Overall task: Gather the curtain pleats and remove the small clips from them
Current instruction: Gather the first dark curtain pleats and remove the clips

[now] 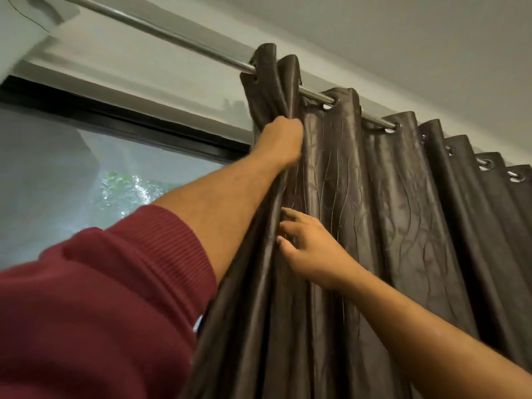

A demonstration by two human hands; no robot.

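Observation:
A dark brown curtain (388, 197) with a wavy embossed pattern hangs by metal eyelets from a steel rod (178, 38). My left hand (280, 142) reaches up and grips the bunched leftmost pleats just below the rod. Lower down, my right hand (309, 246) touches the same gathered folds with its fingers spread and only slightly bent. No clip shows anywhere; the folds and my hands may hide one.
A window (86, 182) with a black frame lies to the left of the curtain, with foliage outside. The wall and ceiling run above the rod. My red sleeve (100, 298) fills the lower left.

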